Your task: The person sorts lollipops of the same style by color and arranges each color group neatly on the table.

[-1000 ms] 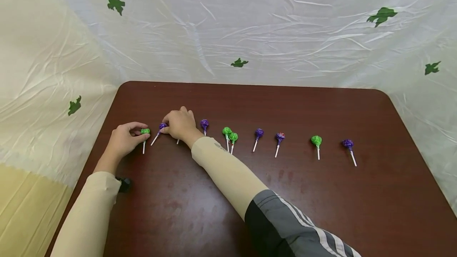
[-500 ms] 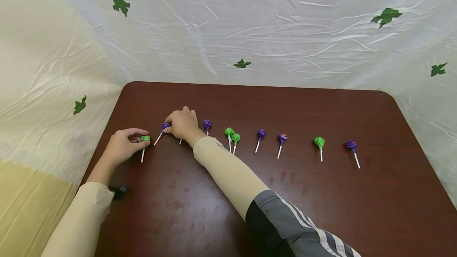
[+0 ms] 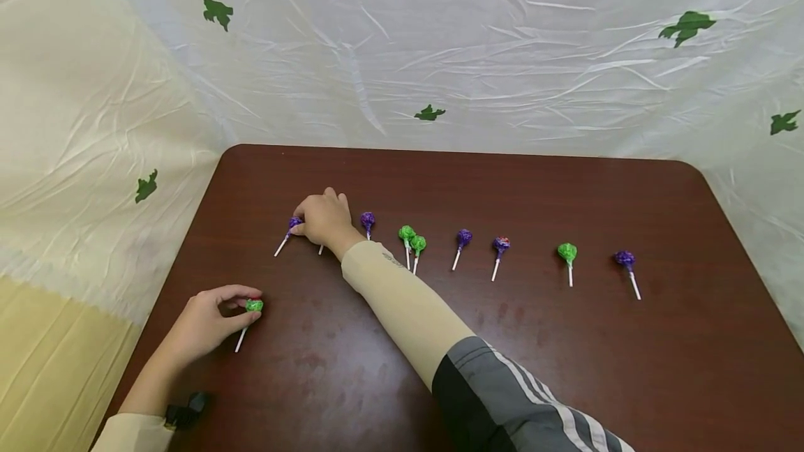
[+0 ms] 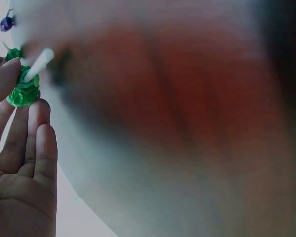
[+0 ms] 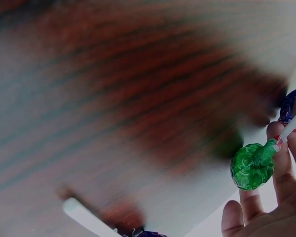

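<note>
The left hand [image 3: 204, 321] is pinching a green lollipop [image 3: 254, 305] by its head near the left edge of the table [image 3: 565, 354]; toward the far left corner, the right hand [image 3: 323, 218] is pinching a purple lollipop [image 3: 294, 222], more lollipops [image 3: 567, 251] lying toward the right edge

At the left hand [image 3: 206, 321] I see a round green-wrapped lollipop [image 3: 254, 305], flecked with red, on a white stick [image 3: 241, 340]; at the right hand [image 3: 323, 220], a round purple-wrapped lollipop [image 3: 294, 222]. Beneath both hands I get a flat red-brown tabletop [image 3: 565, 368], and behind the right one a cream fabric sleeve [image 3: 408, 298] turning grey and black with pale stripes. Beyond them, a crinkled white sheet [image 3: 314, 19] carries green patches [image 3: 687, 28].
</note>
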Demonstrator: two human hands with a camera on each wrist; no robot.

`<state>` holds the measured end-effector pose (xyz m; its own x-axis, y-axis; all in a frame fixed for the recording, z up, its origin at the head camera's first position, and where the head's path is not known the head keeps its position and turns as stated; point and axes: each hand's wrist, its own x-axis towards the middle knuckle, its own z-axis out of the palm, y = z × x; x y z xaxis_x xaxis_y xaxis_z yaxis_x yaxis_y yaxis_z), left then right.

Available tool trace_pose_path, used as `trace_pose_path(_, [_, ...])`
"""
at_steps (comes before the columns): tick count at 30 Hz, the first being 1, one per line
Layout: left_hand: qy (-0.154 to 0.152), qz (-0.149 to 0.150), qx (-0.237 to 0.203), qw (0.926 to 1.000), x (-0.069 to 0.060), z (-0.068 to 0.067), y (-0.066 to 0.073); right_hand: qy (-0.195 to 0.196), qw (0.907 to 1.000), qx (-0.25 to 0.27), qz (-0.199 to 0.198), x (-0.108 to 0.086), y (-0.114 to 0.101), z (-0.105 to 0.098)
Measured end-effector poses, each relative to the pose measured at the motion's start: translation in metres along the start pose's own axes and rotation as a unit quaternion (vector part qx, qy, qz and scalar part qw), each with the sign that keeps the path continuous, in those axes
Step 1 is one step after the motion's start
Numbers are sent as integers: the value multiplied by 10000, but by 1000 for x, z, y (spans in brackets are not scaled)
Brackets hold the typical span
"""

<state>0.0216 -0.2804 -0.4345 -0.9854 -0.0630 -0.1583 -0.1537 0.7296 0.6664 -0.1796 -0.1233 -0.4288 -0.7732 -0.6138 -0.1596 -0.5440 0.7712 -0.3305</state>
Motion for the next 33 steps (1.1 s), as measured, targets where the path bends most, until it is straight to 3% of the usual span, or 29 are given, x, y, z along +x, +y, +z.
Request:
trace_pose_path(4, [54,-75,104,9999,-6,3,-3,-23,10000,35,36,0,-1,-1])
trace_pose_path(15, [292,-86,184,9994,-7,8,-9,-33,9999,91,-45,1,-1,-2])
trace_pose_path(33, [198,-204,13,9996,-9,21,-4,-57,9966,-88,-817,16,-12,-3])
